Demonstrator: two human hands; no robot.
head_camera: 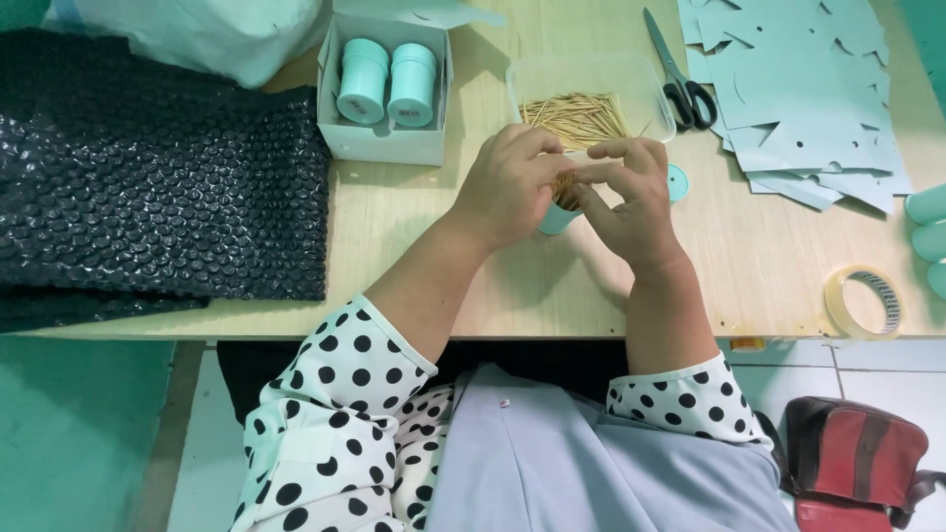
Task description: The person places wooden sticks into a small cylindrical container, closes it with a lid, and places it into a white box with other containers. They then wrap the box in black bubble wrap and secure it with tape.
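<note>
Left hand (pixel 507 187) clasped around small teal container (pixel 557 219); right hand (pixel 631 202) pinching toothpick bundle (pixel 566 187) at its mouth; toothpick tray (pixel 581 118) just beyond

white open box (pixel 382 143) | table's far side | two teal jars (pixel 387 84)

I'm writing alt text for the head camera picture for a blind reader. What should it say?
Left hand and right hand meet over a small teal container packed with toothpicks, on a pale wooden table. Behind lie a clear tray of toothpicks, a box of two teal jars, scissors and a tape roll.
</note>
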